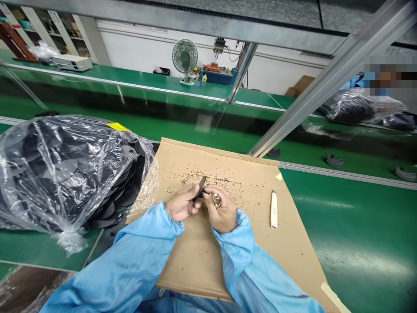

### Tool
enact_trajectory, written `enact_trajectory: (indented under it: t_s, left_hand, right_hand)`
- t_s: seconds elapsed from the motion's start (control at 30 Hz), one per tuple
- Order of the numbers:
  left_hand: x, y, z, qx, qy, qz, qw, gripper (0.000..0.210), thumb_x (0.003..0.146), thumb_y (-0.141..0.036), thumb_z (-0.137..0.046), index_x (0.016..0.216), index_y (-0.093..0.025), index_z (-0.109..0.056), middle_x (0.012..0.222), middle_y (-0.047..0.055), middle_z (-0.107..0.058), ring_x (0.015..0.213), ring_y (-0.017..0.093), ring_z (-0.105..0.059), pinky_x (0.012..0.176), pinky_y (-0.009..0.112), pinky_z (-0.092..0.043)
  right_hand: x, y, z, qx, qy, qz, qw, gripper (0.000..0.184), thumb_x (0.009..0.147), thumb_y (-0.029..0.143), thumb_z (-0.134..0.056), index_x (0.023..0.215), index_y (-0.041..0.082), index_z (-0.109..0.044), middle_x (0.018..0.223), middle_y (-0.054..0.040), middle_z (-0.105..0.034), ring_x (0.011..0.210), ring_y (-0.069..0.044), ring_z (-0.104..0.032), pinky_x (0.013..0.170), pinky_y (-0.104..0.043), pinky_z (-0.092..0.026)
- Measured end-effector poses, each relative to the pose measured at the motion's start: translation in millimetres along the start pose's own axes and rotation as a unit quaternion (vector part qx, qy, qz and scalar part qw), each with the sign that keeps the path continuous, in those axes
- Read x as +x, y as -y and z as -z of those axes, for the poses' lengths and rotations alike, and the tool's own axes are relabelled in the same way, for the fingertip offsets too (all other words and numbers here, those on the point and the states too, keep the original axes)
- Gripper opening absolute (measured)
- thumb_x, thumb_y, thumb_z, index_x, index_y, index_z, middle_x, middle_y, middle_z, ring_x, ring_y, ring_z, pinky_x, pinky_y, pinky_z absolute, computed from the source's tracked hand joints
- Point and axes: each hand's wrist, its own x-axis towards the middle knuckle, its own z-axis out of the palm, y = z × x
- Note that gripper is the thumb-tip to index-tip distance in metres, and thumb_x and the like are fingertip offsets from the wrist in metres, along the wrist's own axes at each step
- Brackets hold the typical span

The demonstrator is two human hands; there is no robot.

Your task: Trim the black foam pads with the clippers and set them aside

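Bulging plastic bag point(65, 169) crowds the cardboard's point(195, 269) left edge; metal post point(299, 104) stands at its far edge; right edge passable.

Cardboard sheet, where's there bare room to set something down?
Mostly bare: between the left sleeve and right sleeve, and just below the white tool. Crowded: black specks over the far half, plastic bag over its left edge.

Dark piece point(201, 187), blue sleeves point(146, 239), tan cardboard point(192, 269)

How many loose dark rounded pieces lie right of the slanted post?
3: first piece beside the post, second piece farther right, third piece rightmost. More may be hidden.
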Motion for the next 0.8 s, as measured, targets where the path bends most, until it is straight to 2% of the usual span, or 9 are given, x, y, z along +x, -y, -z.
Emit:
enact_trajectory:
  t_s: [0.17,0.3,0.4,0.5,0.57,0.63,0.8]
  left_hand:
    - [-1,4,-2.1,0.008,0.001,-0.01,1.0,0.043,0.066,-0.046,-0.077,0.089,-0.015,-0.058,0.067,-0.003,-0.052,0.047,0.005,-0.047,0.035,0.014,-0.036]
    - [1,2,-5.2,0.018,-0.021,-0.066,0.997,0.04,0.068,-0.039,-0.078,0.091,-0.015,-0.056,0.069,-0.003,-0.053,0.05,0.006,-0.05,0.04,0.016,-0.041]
    - [5,2,-5.8,0.02,-0.07,-0.123,0.99,0.043,0.066,-0.033,-0.079,0.098,-0.015,-0.056,0.08,0.001,-0.061,0.059,0.009,-0.057,0.048,0.019,-0.047]
    - [8,3,-4.9,0.011,-0.096,-0.167,0.981,0.046,0.066,-0.028,-0.08,0.103,-0.015,-0.057,0.1,0.007,-0.064,0.079,0.015,-0.063,0.062,0.026,-0.053]
    - [8,4,-4.2,0.008,-0.097,-0.181,0.979,0.045,0.066,-0.026,-0.079,0.104,-0.015,-0.057,0.107,0.009,-0.064,0.091,0.02,-0.064,0.072,0.031,-0.054]
    - [8,5,-3.8,0.014,-0.097,-0.182,0.978,0.048,0.064,-0.026,-0.08,0.106,-0.015,-0.057,0.108,0.01,-0.065,0.094,0.022,-0.064,0.076,0.034,-0.053]
    - [11,5,-4.7,0.032,-0.113,-0.197,0.973,0.047,0.066,-0.03,-0.079,0.104,-0.013,-0.057,0.097,0.01,-0.066,0.083,0.019,-0.065,0.072,0.032,-0.052]
  right_hand:
    - [0,5,-2,0.009,-0.033,0.008,0.999,0.011,0.086,0.016,-0.056,0.091,0.021,-0.064,0.091,-0.0061,-0.066,0.086,-0.019,-0.064,0.077,-0.034,-0.053]
    - [-2,2,-5,0.009,-0.038,-0.004,0.999,0.012,0.086,0.017,-0.057,0.095,0.021,-0.064,0.095,-0.0065,-0.067,0.09,-0.019,-0.063,0.082,-0.036,-0.053]
    - [-3,-3,-4,0.037,-0.043,-0.048,0.997,0.017,0.088,0.024,-0.056,0.102,0.02,-0.063,0.103,-0.0086,-0.065,0.098,-0.021,-0.062,0.088,-0.038,-0.051]
    - [-3,-8,-1,0.051,-0.017,-0.098,0.994,0.023,0.088,0.03,-0.056,0.108,0.02,-0.062,0.107,-0.0089,-0.065,0.098,-0.022,-0.062,0.088,-0.039,-0.05]
    - [-2,-9,0,0.036,0.018,-0.117,0.992,0.025,0.087,0.032,-0.058,0.108,0.02,-0.062,0.104,-0.008,-0.066,0.093,-0.021,-0.062,0.085,-0.037,-0.051]
    - [-2,-9,0,0.025,0.038,-0.132,0.99,0.025,0.086,0.034,-0.059,0.106,0.019,-0.063,0.098,-0.0067,-0.067,0.088,-0.02,-0.062,0.081,-0.035,-0.051]
    - [11,-17,1,0.027,0.031,-0.184,0.982,0.027,0.081,0.042,-0.062,0.091,0.017,-0.064,0.078,-0.0034,-0.066,0.07,-0.017,-0.059,0.067,-0.031,-0.05]
